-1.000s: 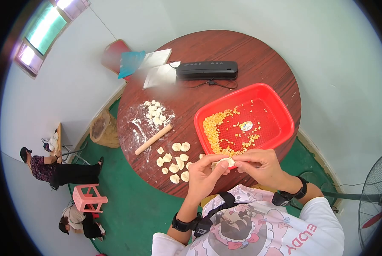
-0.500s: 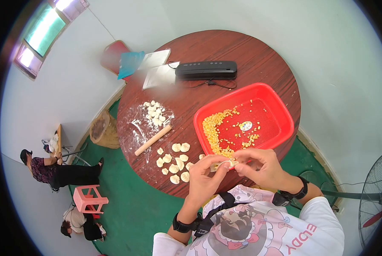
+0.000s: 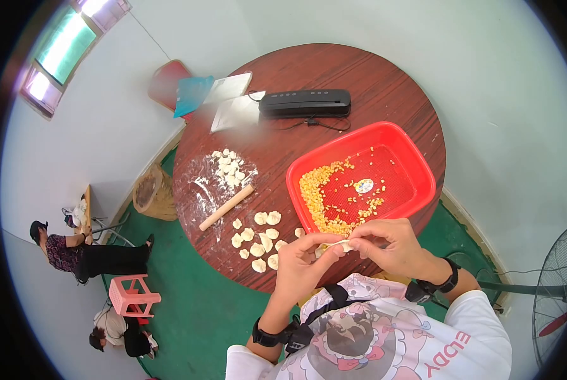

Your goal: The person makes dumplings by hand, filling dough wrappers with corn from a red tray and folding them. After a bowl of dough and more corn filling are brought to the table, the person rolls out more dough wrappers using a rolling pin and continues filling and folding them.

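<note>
Both hands meet at the near edge of the red basket, pinching one pale dumpling [image 3: 339,246] between them. My left hand [image 3: 301,263] grips its left side, and my right hand [image 3: 388,244] presses its edge between thumb and fingertips. Fingers hide much of the dumpling. Behind them the red plastic basket [image 3: 422,180] holds yellow corn kernels [image 3: 315,193], heaped on its left side. Left of my hands, several shaped dumplings [image 3: 257,249] lie on the round wooden table [image 3: 384,82].
A rolling pin [image 3: 227,208] lies beside floured dough pieces [image 3: 230,168]. Farther back are a black appliance [image 3: 305,103] with a cord and white packets [image 3: 236,114]. A fan [image 3: 559,285] stands at right. Two people are at far left near a pink stool [image 3: 133,295].
My right fingers have shifted slightly along the dumpling's edge, and its rim now looks more pressed together. My left hand keeps its hold. The table items stay in place.
</note>
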A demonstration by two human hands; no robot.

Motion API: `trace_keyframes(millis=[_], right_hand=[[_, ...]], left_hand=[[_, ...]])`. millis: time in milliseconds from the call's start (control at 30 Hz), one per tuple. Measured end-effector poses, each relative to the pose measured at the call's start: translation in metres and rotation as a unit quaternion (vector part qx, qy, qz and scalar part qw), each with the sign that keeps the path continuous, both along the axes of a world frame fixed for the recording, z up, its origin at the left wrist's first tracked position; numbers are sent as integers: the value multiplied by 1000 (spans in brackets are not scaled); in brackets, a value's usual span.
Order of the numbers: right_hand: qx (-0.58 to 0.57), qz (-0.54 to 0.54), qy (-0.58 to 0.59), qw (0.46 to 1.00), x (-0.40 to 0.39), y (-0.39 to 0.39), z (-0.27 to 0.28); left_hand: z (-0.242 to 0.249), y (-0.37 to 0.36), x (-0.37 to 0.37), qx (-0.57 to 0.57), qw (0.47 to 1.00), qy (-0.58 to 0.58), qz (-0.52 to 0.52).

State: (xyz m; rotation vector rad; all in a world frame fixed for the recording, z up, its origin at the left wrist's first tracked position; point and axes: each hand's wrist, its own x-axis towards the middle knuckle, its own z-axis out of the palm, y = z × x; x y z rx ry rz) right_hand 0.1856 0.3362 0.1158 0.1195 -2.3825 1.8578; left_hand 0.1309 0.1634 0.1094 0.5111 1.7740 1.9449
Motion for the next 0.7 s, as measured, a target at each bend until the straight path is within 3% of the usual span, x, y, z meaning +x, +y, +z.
trace_keyframes(millis=[167,267,333,433,700], right_hand=[[-3,3,-3,1000,0,-3,6],[17,16,9,1000,-2,-2,5],[68,32,113,991,-3,-1,0],[62,25,78,995,-2,1,0],[40,12,28,999,-3,1,11]], left_hand=[[1,1,0,-18,1000,1,-1],[0,0,-3,-74,994,75,-22],[0,0,-6,-100,990,84,-50],[8,3,-4,-53,998,-2,-40],[7,1,-6,-90,995,20,-24]])
